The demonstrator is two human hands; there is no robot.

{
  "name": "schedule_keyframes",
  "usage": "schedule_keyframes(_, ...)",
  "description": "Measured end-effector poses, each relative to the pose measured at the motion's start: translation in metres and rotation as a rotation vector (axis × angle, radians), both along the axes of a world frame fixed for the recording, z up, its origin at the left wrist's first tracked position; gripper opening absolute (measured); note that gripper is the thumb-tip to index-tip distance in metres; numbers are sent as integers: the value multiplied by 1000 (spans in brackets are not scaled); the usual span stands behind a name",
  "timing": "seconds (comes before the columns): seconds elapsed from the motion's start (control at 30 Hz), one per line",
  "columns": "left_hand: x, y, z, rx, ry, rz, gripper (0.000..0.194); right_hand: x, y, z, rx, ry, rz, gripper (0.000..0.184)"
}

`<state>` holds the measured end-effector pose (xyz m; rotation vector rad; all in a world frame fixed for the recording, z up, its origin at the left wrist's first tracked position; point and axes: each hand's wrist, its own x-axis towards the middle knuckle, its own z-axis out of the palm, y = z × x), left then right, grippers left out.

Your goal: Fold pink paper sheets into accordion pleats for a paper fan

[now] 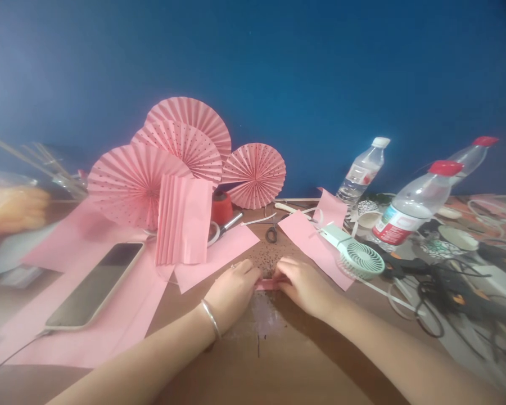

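Note:
My left hand (235, 286), with a silver bangle at the wrist, pinches one end of a narrow folded strip of pink paper (267, 285). The other end sits between the closed fingers of my right hand (306, 286). The strip lies low over the brown table (236, 360), and its ends are hidden by my fingers. Small dark specks are scattered just beyond my hands. Scissors (271, 234) lie farther back, with only the dark handle loops plain to see. A pleated pink paper (181, 220) stands to the left, partly folded.
Round pink paper fans (256, 175) lean at the blue wall. A phone (96, 284) rests on pink sheets (135, 315) at left. To the right are a mint handheld fan (356, 253), plastic bottles (417, 202) and tangled black cables (447, 298). A red container (221, 208) stands behind.

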<state>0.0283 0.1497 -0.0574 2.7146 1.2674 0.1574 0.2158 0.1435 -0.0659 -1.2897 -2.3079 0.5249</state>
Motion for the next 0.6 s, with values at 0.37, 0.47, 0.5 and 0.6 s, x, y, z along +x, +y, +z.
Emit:
schedule_keyframes(0.37,1,-6,2,98,193,-98,15,6,0,-3,98,-158,165,20)
schedule_keyframes(0.47,1,-8,2,103,189,-79,16,7,0,-3,92,-163,168,22)
schedule_keyframes(0.5,1,-8,2,99,193,-77,16,7,0,-3,91,-163,166,22)
schedule_keyframes(0.6,1,-7,0,77,206,-83,13,7,1,-4,88,-157,171,22)
